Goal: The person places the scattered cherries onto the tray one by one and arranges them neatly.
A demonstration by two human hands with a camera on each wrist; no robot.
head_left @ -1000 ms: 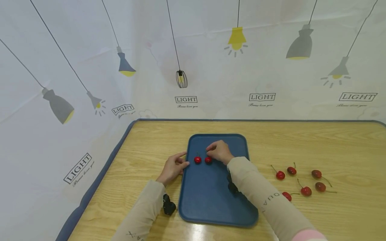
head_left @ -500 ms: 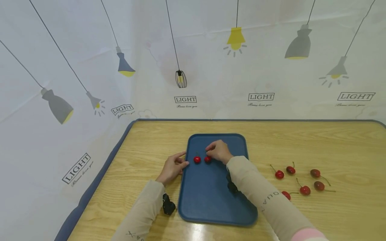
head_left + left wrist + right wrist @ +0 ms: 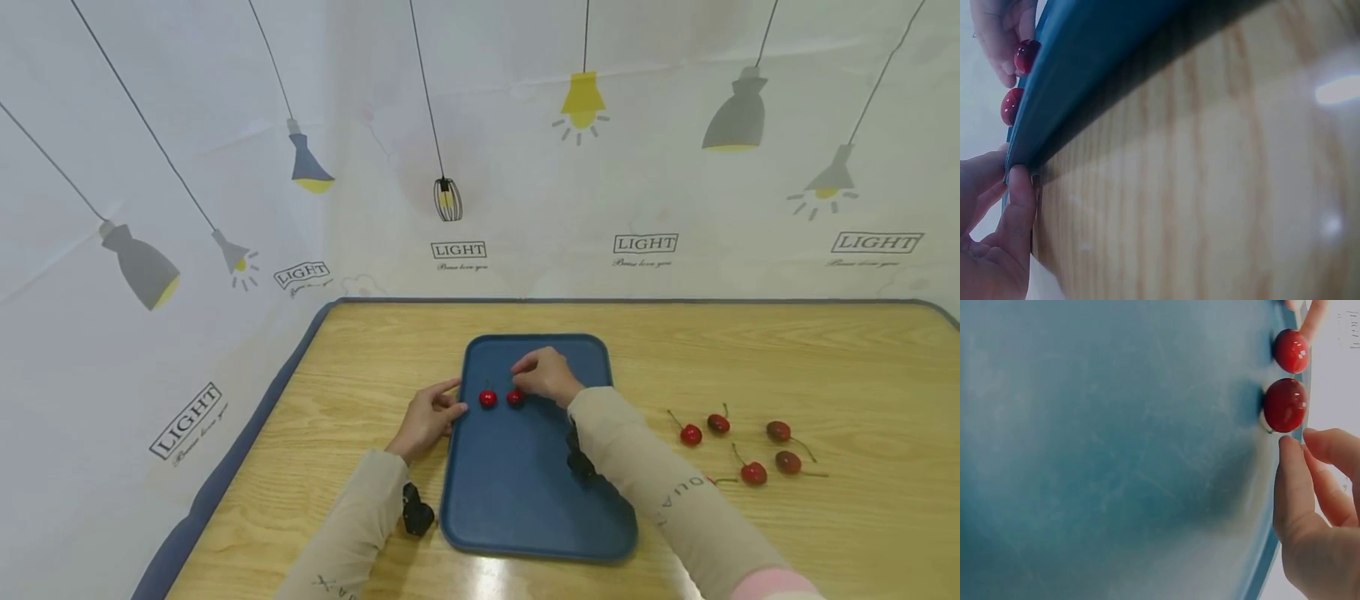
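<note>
Two red cherries lie side by side on the upper left of a blue tray [image 3: 525, 500]. My right hand [image 3: 551, 377] is over the tray with thumb and index finger together at the right cherry [image 3: 514, 398], pinching at its stem side; in the right wrist view the fingertips [image 3: 1291, 450] are right below that cherry. The left cherry [image 3: 487, 398] sits free, its stem pointing away. At the tray's left edge my left hand [image 3: 426, 421] touches the rim with thumb and index fingertips, the other fingers loosely bent; the left wrist view shows its thumb [image 3: 1020, 187] against the tray's side.
Right of the tray, several stemmed cherries lie scattered on the wooden table [image 3: 862, 367], such as a nearer cherry [image 3: 753, 474] and a farther cherry [image 3: 718, 424]. One more is mostly hidden by the right sleeve [image 3: 675, 492]. A lamp-patterned white curtain [image 3: 525, 167] hangs behind.
The head view has drifted slightly. My right forearm now covers more of the cherry beside it. Both hands stay in place, and the two cherries on the tray have not visibly moved.
</note>
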